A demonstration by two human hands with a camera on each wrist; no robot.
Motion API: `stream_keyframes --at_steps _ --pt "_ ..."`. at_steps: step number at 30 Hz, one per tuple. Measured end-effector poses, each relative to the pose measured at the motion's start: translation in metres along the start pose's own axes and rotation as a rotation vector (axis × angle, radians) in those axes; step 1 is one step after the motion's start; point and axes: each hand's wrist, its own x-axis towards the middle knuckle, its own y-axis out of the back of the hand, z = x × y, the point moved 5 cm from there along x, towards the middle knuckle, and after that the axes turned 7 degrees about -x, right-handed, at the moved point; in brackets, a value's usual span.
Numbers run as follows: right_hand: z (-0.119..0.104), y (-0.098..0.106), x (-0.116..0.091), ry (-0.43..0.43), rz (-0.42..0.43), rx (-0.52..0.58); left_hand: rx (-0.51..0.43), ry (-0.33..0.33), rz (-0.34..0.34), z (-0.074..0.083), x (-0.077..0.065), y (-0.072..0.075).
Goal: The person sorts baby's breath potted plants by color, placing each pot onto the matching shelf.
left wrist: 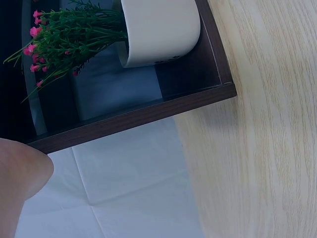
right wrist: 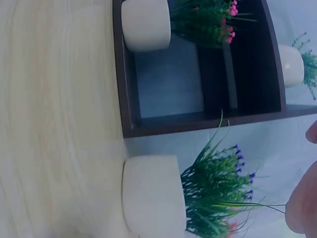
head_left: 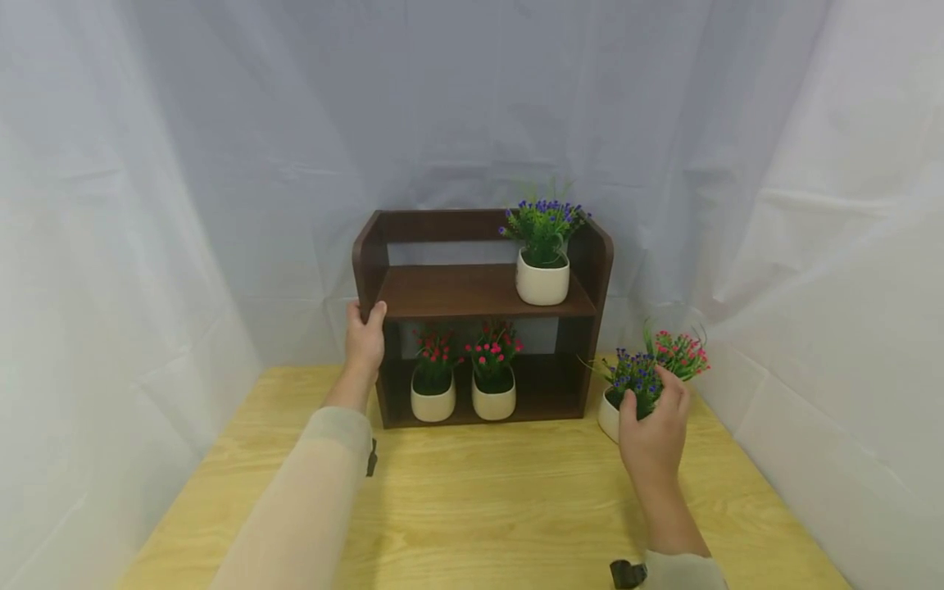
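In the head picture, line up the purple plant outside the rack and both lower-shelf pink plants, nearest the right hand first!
1. Purple plant, right of the rack
2. Right pink plant, lower middle
3. Left pink plant, lower left

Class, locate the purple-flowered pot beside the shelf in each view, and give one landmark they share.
Head: purple-flowered pot right of centre, beyond the right hand.
Left wrist: not in it.
Right wrist: bottom, near the middle, lying sideways in the picture.
Shared landmark: brown shelf.
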Motion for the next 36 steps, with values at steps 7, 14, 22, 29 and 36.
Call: stream_keyframes --at_steps 7,14,22,29,36 --pt "0.019 0.014 0.002 -0.121 0.052 -0.021 -0.01 0.004 0.008 0.0 0.001 0.0" --pt "0.04 0.024 0.006 -0.273 0.088 0.04 -0.013 0.001 0.001 0.0 0.001 0.0" --pt "0.059 0.022 0.001 -0.354 0.039 0.107 -0.007 0.012 -0.009 0.0 -0.001 0.001" --pt "0.072 0.016 -0.002 -0.44 -0.037 0.164 -0.004 0.019 -0.015 0.0 -0.001 0.001" --pt "0.088 0.002 -0.006 -0.486 -0.228 0.081 -0.004 0.015 -0.025 0.001 -0.001 0.0"
